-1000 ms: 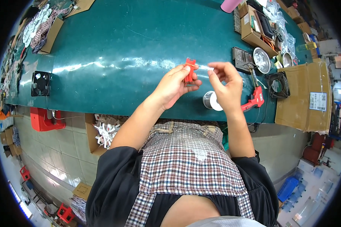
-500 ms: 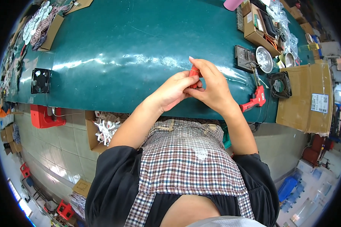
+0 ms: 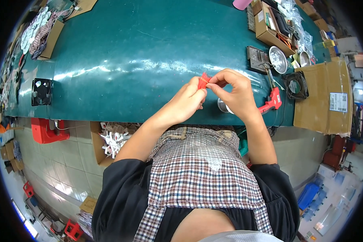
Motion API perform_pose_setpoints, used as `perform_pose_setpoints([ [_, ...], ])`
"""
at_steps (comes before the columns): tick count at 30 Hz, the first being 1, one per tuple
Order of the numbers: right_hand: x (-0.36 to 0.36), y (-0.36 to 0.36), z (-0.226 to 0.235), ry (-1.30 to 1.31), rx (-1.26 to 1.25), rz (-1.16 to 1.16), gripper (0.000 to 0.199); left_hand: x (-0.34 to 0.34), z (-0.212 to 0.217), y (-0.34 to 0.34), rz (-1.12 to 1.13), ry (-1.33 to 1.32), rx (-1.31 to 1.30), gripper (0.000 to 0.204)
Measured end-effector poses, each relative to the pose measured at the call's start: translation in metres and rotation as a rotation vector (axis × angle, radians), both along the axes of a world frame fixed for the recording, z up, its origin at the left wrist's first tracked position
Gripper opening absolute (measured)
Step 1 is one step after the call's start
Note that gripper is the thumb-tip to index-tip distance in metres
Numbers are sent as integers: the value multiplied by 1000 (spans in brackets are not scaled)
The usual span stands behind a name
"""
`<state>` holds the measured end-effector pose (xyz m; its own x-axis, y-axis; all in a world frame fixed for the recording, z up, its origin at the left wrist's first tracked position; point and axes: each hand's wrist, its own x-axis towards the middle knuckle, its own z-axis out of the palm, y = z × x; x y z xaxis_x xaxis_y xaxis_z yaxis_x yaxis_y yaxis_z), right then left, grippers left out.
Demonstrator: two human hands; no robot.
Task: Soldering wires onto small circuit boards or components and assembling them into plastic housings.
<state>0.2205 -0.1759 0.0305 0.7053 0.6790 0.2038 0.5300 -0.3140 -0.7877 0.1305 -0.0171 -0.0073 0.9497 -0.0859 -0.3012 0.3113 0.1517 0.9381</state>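
Note:
A bundle of thin red wires (image 3: 204, 76) stands above the near part of the table, its loose upper ends fanned out. My left hand (image 3: 187, 101) is wrapped round its lower part. A thin yellowish rubber band (image 3: 204, 80) crosses the bundle. At its right side, the thumb and forefinger of my right hand (image 3: 236, 90) pinch the band, though the fingertips hide the exact grip. Partly behind my right hand, a small metallic spool (image 3: 222, 105) sits on the green tabletop (image 3: 129, 48).
To the right lie a red soldering gun (image 3: 274, 100), a dark metal stand (image 3: 257, 57), a silver bowl (image 3: 278, 60), a black fan (image 3: 295, 85) and a large carton (image 3: 322, 97). Another fan (image 3: 41, 92) stands left. Below the edge are a box of white parts (image 3: 115, 141) and a red stool (image 3: 48, 131).
My right hand has shifted right, opening a gap that shows the spool. The bundle has tilted and its fanned upper ends now show. My left hand has turned further round it.

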Motion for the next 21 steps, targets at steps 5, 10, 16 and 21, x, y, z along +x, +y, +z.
perform_pose_setpoints([
  [5, -17, 7, 5, -61, -36, 19, 14, -17, 1, 1, 35, -231, 459, 24],
  [10, -38, 18, 3, -34, -87, -21, 13, -31, 1, 13, 18, -252, 618, 23],
  [16, -73, 33, 0, -179, -3, -131, 12, -51, -3, 38, -56, -267, 566, 23],
  [21, -95, 41, -6, 640, 421, -236, 7, -64, -5, 58, -127, -309, 451, 24],
])
